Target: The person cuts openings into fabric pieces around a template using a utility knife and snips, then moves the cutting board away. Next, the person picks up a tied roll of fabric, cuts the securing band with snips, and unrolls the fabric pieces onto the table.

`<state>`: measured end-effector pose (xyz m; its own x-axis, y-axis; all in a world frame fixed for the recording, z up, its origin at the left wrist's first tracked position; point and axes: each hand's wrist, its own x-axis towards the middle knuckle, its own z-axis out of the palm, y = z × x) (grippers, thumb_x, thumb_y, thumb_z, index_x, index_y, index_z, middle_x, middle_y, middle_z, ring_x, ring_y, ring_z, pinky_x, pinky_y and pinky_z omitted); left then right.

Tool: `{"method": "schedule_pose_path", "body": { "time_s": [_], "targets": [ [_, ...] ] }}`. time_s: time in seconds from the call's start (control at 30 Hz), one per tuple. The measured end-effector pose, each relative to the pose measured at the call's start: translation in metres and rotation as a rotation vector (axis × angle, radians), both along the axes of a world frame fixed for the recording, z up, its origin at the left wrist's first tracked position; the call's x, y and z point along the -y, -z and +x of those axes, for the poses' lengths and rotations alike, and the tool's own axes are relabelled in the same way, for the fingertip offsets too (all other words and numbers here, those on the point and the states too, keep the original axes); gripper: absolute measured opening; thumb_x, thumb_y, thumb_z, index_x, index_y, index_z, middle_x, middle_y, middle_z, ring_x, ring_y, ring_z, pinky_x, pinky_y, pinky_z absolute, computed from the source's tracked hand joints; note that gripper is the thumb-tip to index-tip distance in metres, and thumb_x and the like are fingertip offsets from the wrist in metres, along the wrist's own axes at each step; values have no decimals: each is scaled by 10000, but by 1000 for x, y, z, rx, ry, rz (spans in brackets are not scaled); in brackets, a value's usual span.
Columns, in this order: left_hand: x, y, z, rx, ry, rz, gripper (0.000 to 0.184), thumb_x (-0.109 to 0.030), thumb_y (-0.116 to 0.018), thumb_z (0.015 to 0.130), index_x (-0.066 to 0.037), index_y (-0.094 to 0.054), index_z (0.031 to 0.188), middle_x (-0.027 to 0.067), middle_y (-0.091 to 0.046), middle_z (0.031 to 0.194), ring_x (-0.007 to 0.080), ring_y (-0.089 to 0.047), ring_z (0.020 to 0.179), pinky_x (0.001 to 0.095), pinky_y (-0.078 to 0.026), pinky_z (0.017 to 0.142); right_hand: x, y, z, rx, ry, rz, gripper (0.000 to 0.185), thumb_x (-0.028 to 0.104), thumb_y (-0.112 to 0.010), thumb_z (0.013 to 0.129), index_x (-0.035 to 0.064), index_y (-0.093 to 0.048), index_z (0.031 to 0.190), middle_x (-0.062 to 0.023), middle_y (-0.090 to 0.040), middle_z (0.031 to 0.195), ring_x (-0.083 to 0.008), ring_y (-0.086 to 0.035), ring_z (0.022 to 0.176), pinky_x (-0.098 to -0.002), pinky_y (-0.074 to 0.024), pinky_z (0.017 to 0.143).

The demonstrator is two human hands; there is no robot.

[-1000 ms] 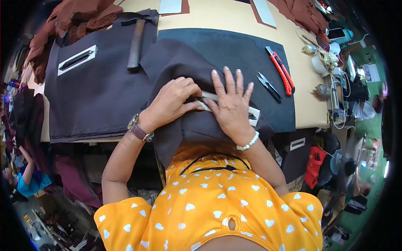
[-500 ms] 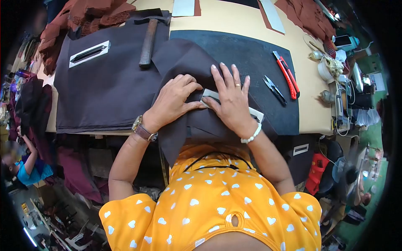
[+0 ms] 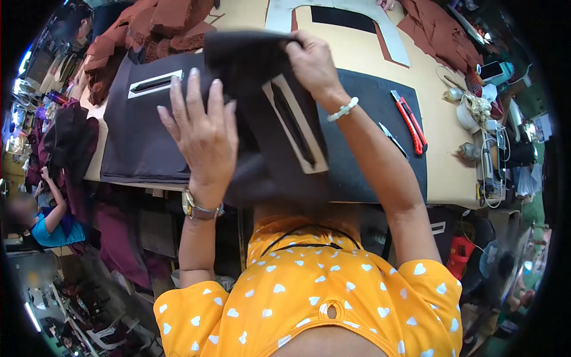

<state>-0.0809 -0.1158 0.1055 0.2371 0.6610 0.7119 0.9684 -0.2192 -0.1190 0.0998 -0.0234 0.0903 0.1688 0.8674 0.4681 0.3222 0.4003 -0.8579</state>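
Note:
My right hand (image 3: 312, 62) pinches the top edge of a dark brown fabric panel (image 3: 253, 128) and holds it raised at the table's front. A white strip (image 3: 322, 162) with a long dark slit in it runs slantwise on this panel, which is partly smeared by motion. My left hand (image 3: 202, 131) is open, fingers spread, just left of the panel and over a stack of similar dark panels (image 3: 143, 131). Whether it touches the fabric I cannot tell. The stack's top piece bears another white strip (image 3: 135, 91) with a black slit.
On the dark mat (image 3: 375, 107) lie a red box cutter (image 3: 410, 125) and thread snips (image 3: 394, 141). Reddish-brown pieces (image 3: 172, 18) are heaped at the back left. Another person's hand (image 3: 388, 4) shows at the far edge. A person in blue (image 3: 50, 229) is at the left.
My right hand has moved up and away, lifting the panel and showing its whole slit. My left hand has let go and shifted left, fingers spreading. The hammer is no longer visible.

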Motion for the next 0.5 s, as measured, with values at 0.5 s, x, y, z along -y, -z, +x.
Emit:
{"method": "schedule_pose_path", "body": {
  "time_s": [0.5],
  "targets": [
    [4,48,92,317,768,-130,415,68,-583,682,-58,-597,1077,110,-594,944,274,-599,803,350,-486,690,109,11,151,-879,297,146,321,-12,-602,789,18,-466,1078,-106,-578,994,-170,-574,908,-298,-494,783]
  ]
}}
